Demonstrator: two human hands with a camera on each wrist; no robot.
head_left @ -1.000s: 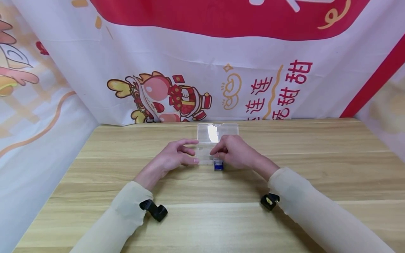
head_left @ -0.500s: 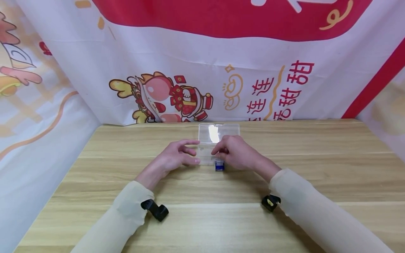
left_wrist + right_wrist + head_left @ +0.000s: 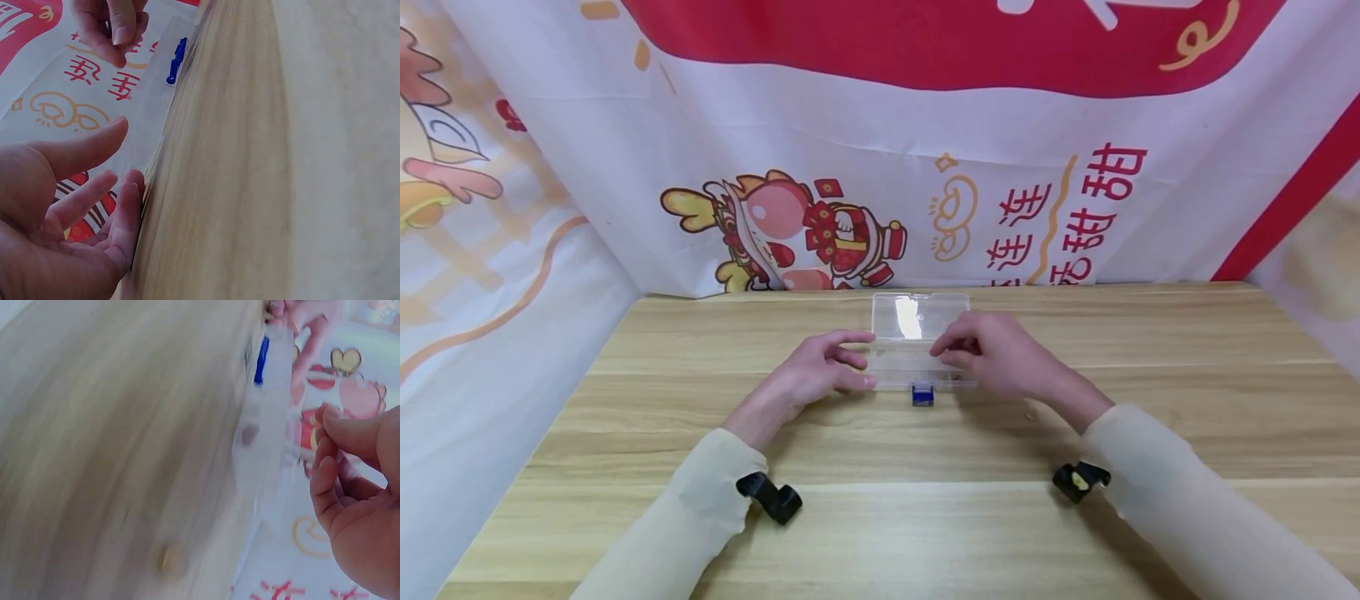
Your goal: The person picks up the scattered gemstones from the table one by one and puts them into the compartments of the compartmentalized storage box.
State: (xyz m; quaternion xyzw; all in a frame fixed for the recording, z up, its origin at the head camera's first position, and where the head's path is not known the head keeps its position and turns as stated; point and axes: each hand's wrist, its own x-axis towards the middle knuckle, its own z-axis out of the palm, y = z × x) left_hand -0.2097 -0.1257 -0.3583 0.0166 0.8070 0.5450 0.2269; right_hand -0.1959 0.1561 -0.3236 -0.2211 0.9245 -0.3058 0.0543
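Observation:
A clear plastic box (image 3: 897,358) lies on the table with its lid (image 3: 940,312) raised at the back. A blue latch (image 3: 922,395) sits at its front edge. My left hand (image 3: 822,365) rests at the box's left end, thumb and fingers spread apart. Over the right part of the box hovers my right hand (image 3: 1000,354), fingers loosely curled, with nothing visible between them. In the right wrist view a small dark spot (image 3: 250,434) shows at the box; its kind is unclear. A small golden-brown thing (image 3: 167,557) lies on the table, blurred.
The wooden table (image 3: 880,533) reaches back to a white and red printed cloth (image 3: 835,125). Black wrist cameras sit on both sleeves, the left camera (image 3: 775,500) and the right camera (image 3: 1075,482).
My right hand has moved right and lifted from inside the box, uncovering more of its front and the blue latch. A small thing on the table shows below the right wrist. The left hand stays.

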